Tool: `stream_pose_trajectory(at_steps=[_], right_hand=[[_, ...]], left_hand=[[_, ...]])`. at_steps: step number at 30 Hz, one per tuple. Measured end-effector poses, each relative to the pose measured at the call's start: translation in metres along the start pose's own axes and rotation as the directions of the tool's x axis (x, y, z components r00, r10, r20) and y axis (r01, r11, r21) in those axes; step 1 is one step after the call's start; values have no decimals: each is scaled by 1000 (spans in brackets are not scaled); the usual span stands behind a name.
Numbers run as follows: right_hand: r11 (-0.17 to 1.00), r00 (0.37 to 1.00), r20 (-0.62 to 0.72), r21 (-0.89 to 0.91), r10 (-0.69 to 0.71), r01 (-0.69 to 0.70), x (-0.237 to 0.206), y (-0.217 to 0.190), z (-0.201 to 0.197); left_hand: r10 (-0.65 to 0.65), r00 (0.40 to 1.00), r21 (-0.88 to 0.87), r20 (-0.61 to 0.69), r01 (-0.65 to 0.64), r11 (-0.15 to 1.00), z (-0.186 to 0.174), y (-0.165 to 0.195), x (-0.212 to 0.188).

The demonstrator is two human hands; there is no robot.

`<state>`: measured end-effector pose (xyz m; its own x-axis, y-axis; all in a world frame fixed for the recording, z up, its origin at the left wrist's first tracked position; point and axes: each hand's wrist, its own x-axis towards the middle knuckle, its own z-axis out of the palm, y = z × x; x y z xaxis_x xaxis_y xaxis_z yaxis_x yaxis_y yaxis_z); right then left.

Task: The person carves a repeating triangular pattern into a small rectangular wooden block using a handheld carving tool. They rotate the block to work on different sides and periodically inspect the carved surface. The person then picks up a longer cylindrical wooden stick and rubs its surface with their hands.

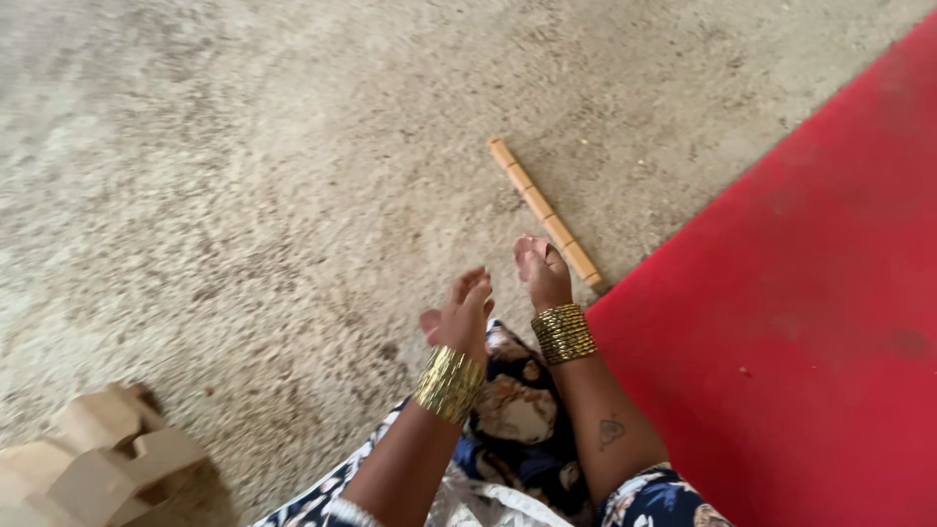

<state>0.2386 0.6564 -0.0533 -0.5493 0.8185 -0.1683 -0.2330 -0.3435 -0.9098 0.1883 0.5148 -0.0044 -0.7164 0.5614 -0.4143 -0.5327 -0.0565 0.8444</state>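
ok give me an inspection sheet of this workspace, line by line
surface: bare, rough concrete floor; a red mat covers its right side
job's things: a segmented wooden stick lies diagonally on the concrete, its lower end at the mat's edge
clutter: pale wooden blocks piled at lower left, blurred
grippers: left hand and right hand both empty, fingers loosely curled, each wrist in stacked gold bangles; the right hand is nearest the stick, not clearly touching it
cables: nothing seen
surroundings: floral-patterned clothing below the forearms; nothing else seen
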Motion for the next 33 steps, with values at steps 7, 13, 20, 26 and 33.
stream_pose_trajectory(at_steps=[7,13,20,26,33], right_hand=[[599,925,-8,-764,-379,239,46,5,-57],[190,897,47,-971,-439,144,67,18,-75],[89,939,4,-995,-345,37,75,32,-75],[308,951,29,-943,-306,128,74,43,-73],[767,922,-126,-521,365,-375,37,-3,7]], left_hand=[[-208,953,-240,-222,153,959,115,-65,97],[-144,968,57,-204,158,986,109,-80,129],[-220,965,4,-144,223,975,108,-84,138],[-190,966,63,-174,204,977,91,-88,144],[-188,979,-264,-79,161,951,57,-45,116]])
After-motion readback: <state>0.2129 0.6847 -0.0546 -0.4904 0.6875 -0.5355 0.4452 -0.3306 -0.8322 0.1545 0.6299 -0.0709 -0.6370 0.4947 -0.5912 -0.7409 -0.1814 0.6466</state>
